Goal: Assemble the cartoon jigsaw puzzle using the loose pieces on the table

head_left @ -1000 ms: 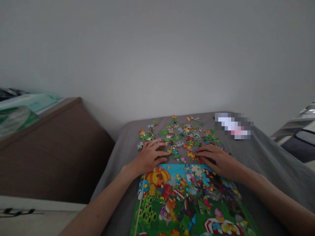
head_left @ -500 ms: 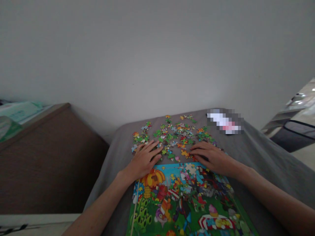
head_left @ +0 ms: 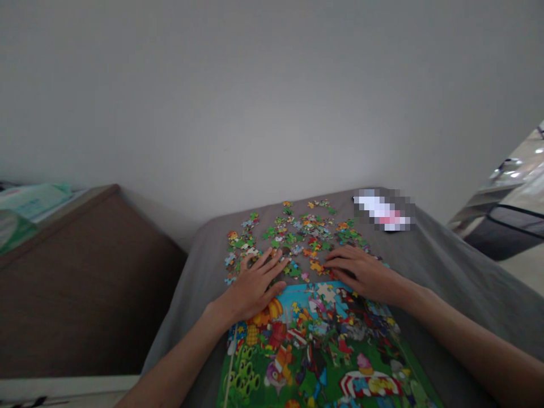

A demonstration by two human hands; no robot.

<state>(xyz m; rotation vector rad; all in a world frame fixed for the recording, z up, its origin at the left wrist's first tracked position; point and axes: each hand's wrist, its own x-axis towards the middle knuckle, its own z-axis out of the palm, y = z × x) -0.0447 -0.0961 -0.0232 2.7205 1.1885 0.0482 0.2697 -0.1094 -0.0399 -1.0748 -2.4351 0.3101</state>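
Observation:
A colourful cartoon jigsaw board [head_left: 293,340] lies in front of me, with several loose pieces on its printed picture. Beyond its far edge, many jigsaw pieces [head_left: 317,226] are scattered over grey cloth. My left hand [head_left: 255,283] rests palm down at the board's far left corner, fingers spread over some pieces. At the far right corner is my right hand [head_left: 361,271], its fingers loosely extended and slightly bent beside an orange jigsaw piece [head_left: 316,267]. What lies under either palm is hidden.
The grey cloth [head_left: 442,266] covers the surface up to the wall. A pixelated flat object [head_left: 382,211] lies at the far right. On the left stands a brown cabinet [head_left: 85,272] with green and white packages [head_left: 34,201] on top. A dark-framed item [head_left: 510,226] is at the right edge.
My left hand has shifted a little nearer, onto the board's far left corner, with its fingers spread. The right hand stays by the orange piece. The whole view has turned slightly to the right.

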